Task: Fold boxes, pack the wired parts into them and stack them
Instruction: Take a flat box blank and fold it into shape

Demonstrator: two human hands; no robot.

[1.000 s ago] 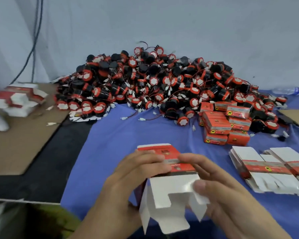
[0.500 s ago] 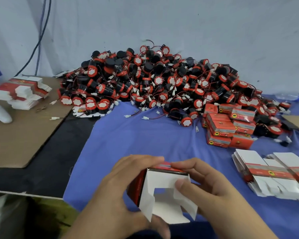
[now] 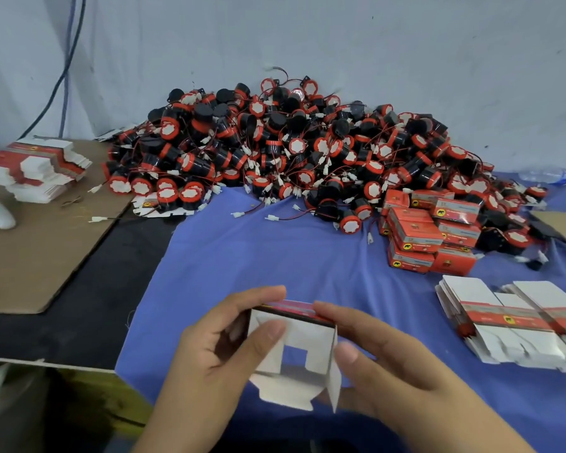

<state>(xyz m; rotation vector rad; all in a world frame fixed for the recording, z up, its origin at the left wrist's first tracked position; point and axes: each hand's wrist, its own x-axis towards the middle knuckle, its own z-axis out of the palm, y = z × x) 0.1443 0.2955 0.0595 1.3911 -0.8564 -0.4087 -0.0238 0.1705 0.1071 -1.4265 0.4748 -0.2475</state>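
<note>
Around the half-folded box (image 3: pixel 321 338), curled fingers (image 3: pixel 258 295)

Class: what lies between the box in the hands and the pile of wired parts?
Head view: bare blue cloth, apart from a few stray plugs at the edge of the pile.

- The place is a small packing workshop: a big heap of identical black-and-red wired parts (image 3: pixel 291 152) lies on the desk (image 3: pixel 95 305) against a plain grey wall (image 3: pixel 373 44).
- Flat box blanks (image 3: pixel 510 325) lie stacked at the right and far left, and closed red boxes (image 3: pixel 428 233) are piled beside the heap.
- A blue cloth (image 3: pixel 258 256) and a cardboard sheet (image 3: pixel 46 250) cover the desk.
</note>
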